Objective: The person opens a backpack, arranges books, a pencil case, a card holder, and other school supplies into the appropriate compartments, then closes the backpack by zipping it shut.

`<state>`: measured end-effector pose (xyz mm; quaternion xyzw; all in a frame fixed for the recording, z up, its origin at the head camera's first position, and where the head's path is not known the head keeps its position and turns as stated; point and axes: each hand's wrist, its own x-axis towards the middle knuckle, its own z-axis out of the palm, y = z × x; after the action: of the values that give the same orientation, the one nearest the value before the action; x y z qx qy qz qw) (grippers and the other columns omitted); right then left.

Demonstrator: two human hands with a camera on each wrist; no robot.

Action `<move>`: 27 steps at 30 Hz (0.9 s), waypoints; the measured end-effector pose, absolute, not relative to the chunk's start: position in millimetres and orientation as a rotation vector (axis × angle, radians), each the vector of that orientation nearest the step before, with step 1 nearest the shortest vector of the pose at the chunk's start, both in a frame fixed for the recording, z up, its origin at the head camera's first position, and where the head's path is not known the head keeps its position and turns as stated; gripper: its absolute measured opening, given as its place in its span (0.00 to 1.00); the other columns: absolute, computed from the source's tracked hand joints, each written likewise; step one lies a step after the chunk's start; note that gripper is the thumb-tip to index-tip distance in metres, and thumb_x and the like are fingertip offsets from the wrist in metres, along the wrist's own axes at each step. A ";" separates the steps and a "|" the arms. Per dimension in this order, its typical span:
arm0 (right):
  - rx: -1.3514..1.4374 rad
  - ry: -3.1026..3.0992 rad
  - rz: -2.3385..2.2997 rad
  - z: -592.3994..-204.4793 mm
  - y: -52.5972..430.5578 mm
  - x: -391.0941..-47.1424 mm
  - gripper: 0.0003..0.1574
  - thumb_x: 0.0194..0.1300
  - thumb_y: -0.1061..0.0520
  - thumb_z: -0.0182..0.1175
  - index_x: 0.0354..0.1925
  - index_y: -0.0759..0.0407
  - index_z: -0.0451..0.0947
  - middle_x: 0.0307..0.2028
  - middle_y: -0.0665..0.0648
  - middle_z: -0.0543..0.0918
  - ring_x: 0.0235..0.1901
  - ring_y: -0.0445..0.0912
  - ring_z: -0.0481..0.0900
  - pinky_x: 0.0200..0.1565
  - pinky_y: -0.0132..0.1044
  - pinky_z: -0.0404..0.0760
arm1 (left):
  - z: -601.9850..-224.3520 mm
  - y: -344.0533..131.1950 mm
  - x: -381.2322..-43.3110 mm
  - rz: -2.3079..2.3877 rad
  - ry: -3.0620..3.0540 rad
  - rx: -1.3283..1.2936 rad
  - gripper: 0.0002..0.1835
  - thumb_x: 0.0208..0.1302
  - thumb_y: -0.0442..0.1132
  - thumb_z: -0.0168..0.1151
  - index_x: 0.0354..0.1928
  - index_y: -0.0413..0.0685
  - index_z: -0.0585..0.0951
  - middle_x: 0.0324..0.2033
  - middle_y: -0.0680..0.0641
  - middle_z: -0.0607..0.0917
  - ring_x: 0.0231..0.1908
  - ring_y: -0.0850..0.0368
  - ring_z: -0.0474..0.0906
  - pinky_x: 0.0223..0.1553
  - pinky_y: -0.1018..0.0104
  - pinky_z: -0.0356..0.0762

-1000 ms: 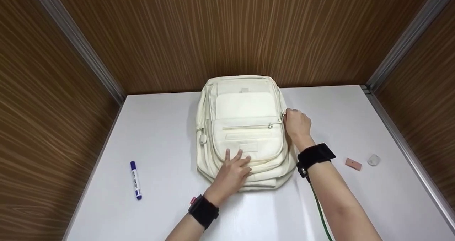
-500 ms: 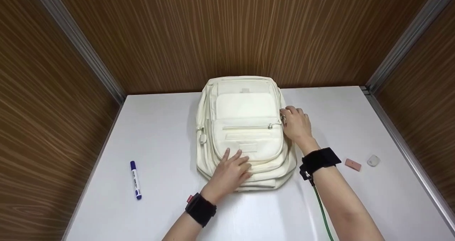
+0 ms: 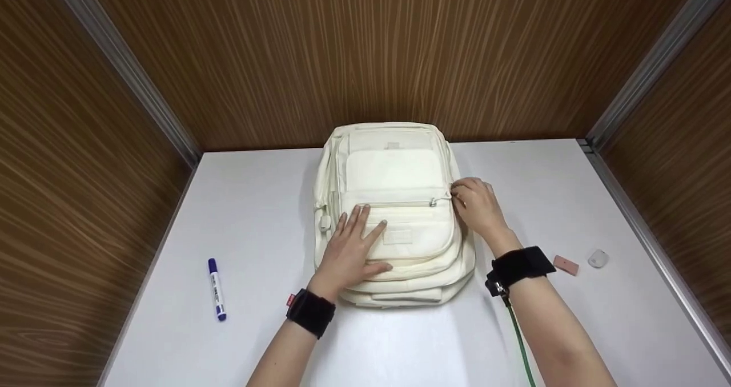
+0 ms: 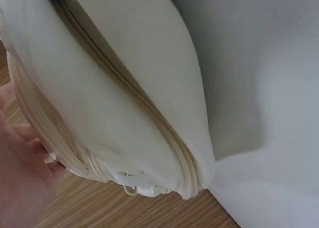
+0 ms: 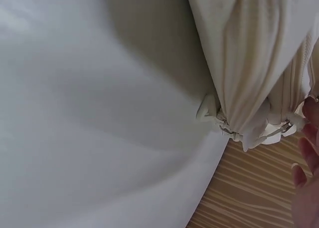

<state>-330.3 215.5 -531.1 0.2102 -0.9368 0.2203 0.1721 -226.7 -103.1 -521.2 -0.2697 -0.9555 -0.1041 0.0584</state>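
Note:
A cream backpack (image 3: 394, 170) lies front up on the white table, its front pocket zipper (image 3: 394, 205) crossing the middle. My left hand (image 3: 348, 250) rests on its lower left front with fingers spread. In the left wrist view, part of that hand (image 4: 25, 173) shows beside the bag's curved zipper seams (image 4: 124, 83). At the bag's right side, my right hand (image 3: 480, 204) pinches a small zipper pull with its fingertips, which mostly hide it. The right wrist view has the fingers (image 5: 310, 155) at the edge, close to the bag's gathered side (image 5: 254, 63).
A blue-capped marker (image 3: 217, 290) lies on the table (image 3: 257, 216) to the left. A pink eraser-like block (image 3: 566, 265) and a small clear-white object (image 3: 598, 258) are at the right. Wood-grain panels (image 3: 377, 50) enclose the back and sides. A green cable (image 3: 519, 341) trails from the right wristband.
My left hand has shifted up and left on the bag's front, fingers spreading wider. My right hand has moved slightly down along the bag's right side. The backpack has stayed nearly in place.

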 end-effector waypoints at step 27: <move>0.533 -2.612 0.624 -528.8 210.6 -300.3 0.04 0.61 0.65 0.67 0.35 0.63 0.87 0.22 0.56 0.80 0.20 0.50 0.76 0.23 0.46 0.76 | -530.9 -102.1 -223.0 -0.272 -2.901 -0.762 0.44 0.62 0.71 0.52 0.75 0.59 0.61 0.76 0.38 0.46 0.74 0.41 0.38 0.66 0.33 0.44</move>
<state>-300.3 210.6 -528.8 0.1907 -0.9346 0.2234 0.2005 -223.0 -102.1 -530.9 -0.2524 -0.9612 -0.0900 0.0649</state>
